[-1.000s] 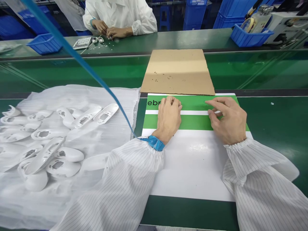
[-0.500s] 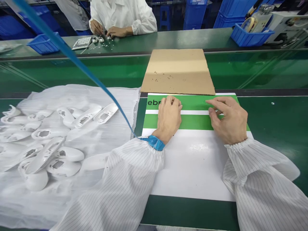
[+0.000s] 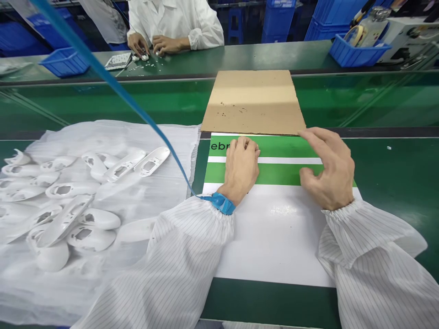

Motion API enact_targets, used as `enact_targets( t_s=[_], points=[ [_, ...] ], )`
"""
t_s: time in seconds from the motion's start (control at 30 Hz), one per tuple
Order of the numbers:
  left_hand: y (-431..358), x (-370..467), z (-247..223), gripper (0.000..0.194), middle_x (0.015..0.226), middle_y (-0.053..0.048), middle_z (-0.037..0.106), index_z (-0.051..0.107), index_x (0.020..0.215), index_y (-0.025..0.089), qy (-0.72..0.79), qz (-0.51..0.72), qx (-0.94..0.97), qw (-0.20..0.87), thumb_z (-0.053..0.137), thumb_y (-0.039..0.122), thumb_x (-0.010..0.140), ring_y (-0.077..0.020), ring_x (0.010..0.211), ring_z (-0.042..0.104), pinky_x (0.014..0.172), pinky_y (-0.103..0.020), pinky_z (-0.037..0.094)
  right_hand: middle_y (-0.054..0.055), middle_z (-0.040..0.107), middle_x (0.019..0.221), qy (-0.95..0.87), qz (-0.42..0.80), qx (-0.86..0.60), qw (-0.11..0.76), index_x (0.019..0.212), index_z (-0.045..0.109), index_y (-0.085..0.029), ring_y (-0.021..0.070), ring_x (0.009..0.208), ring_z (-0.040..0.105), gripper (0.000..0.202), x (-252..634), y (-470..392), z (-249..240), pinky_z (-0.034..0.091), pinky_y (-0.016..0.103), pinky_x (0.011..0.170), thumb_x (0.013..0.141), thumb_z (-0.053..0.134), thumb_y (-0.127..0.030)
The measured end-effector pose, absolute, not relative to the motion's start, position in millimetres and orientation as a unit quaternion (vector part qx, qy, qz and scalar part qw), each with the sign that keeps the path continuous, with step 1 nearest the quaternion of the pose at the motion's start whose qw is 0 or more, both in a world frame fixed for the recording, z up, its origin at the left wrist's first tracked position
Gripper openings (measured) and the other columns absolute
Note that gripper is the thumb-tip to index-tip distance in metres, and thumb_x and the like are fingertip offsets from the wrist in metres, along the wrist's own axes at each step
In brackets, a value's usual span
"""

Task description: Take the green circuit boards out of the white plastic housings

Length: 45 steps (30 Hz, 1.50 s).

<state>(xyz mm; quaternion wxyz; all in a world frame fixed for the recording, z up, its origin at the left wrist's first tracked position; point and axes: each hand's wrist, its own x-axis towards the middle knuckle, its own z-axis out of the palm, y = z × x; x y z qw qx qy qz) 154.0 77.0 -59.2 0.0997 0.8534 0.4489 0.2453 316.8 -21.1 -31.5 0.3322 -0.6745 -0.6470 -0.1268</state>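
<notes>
While my left hand [image 3: 242, 167] lies curled on the printed sheet [image 3: 270, 237], hold I cannot tell | right hand [image 3: 329, 169] nearer sheet's far-right corner | fingers wide

The workbench tabletop [image 3: 394, 173] is glossy dark green. A white foam sheet [image 3: 120, 135] covers its left part, lapping over the far edge and reaching close to the near edge. Right of it, set narrowly apart, 1 white panel [image 3: 270, 237] with 2 green bands lies flat; its top side meets the far edge, its bottom side stops short of the near edge. 1 tiny white fragment [image 3: 388, 147] lies farther right, near the far edge.
</notes>
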Motion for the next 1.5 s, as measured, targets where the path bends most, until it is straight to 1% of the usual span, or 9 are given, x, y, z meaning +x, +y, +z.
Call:
enact_targets(
  t_s=[0.13,0.2,0.3,0.47,0.73,0.87,1.0,1.27,1.5],
  points=[
    [77,154,-59,0.012,0.108,-0.007,0.059,0.059,0.096,0.018,0.449,0.246,0.854,0.096,0.047,0.018,0.097,-0.0239,0.096,0.048,0.084,-0.038,0.042,0.01,0.051,0.142,-0.635,-0.106,-0.687,0.337,0.148,0.037,-0.026,0.0306,0.133,0.047,0.06,310,-20,-28,0.041,0.053,0.107,0.089,0.048,-0.03],
    [77,154,-60,0.012,0.108,-0.007,0.059,0.059,0.096,0.018,0.448,0.247,0.854,0.097,0.047,0.019,0.097,-0.024,0.097,0.048,0.084,-0.038,0.042,0.011,0.048,0.146,-0.636,-0.096,-0.688,0.336,0.153,0.026,-0.025,0.0312,0.136,0.043,0.065,310,-19,-28,0.038,0.055,0.108,0.091,0.046,-0.035],
    [77,154,-60,0.013,0.107,-0.007,0.059,0.059,0.095,0.019,0.448,0.251,0.852,0.1,0.046,0.019,0.097,-0.0243,0.097,0.049,0.085,-0.039,0.042,0.01,0.04,0.152,-0.64,-0.084,-0.69,0.328,0.156,0.016,-0.024,0.0307,0.141,0.037,0.073,311,-20,-27,0.035,0.055,0.111,0.089,0.045,-0.031],
    [77,154,-60,0.013,0.108,-0.007,0.059,0.059,0.094,0.019,0.448,0.25,0.852,0.102,0.046,0.018,0.097,-0.0245,0.097,0.049,0.085,-0.039,0.043,0.007,0.038,0.154,-0.635,-0.069,-0.69,0.34,0.154,0.022,-0.026,0.0276,0.143,0.035,0.075,312,-22,-25,0.034,0.051,0.114,0.084,0.047,-0.026],
    [76,154,-59,0.013,0.109,-0.007,0.059,0.059,0.096,0.019,0.449,0.247,0.853,0.101,0.046,0.018,0.097,-0.0243,0.099,0.049,0.086,-0.039,0.043,0.011,0.035,0.156,-0.649,-0.071,-0.679,0.336,0.154,0.024,-0.02,0.0266,0.144,0.033,0.069,316,-16,-36,0.032,0.051,0.115,0.096,0.044,-0.05],
    [76,154,-59,0.013,0.109,-0.008,0.059,0.059,0.096,0.019,0.45,0.247,0.852,0.103,0.046,0.018,0.097,-0.0245,0.099,0.049,0.086,-0.039,0.043,0.011,0.035,0.156,-0.639,-0.07,-0.691,0.329,0.153,0.027,-0.018,0.0245,0.145,0.031,0.066,315,-17,-35,0.029,0.046,0.118,0.097,0.043,-0.048],
    [76,155,-58,0.013,0.109,-0.008,0.059,0.059,0.096,0.019,0.449,0.246,0.853,0.102,0.047,0.018,0.097,-0.0247,0.099,0.049,0.085,-0.04,0.043,0.012,0.036,0.155,-0.641,-0.066,-0.694,0.32,0.153,0.028,-0.017,0.0268,0.144,0.033,0.065,315,-17,-34,0.032,0.049,0.115,0.097,0.043,-0.046],
    [77,154,-59,0.014,0.109,-0.008,0.059,0.059,0.095,0.019,0.45,0.246,0.852,0.103,0.046,0.017,0.097,-0.0245,0.098,0.049,0.085,-0.039,0.042,0.008,0.037,0.155,-0.654,-0.064,-0.682,0.321,0.153,0.028,-0.019,0.0267,0.146,0.031,0.068,318,-17,-36,0.031,0.05,0.116,0.088,0.045,-0.025],
    [77,154,-59,0.012,0.108,-0.007,0.059,0.059,0.097,0.018,0.449,0.252,0.852,0.101,0.048,0.017,0.096,-0.0243,0.098,0.049,0.086,-0.039,0.042,0.012,0.04,0.153,-0.647,-0.059,-0.694,0.312,0.152,0.029,-0.017,0.0293,0.142,0.036,0.067,314,-17,-34,0.034,0.053,0.113,0.092,0.048,-0.037]
  ],
)
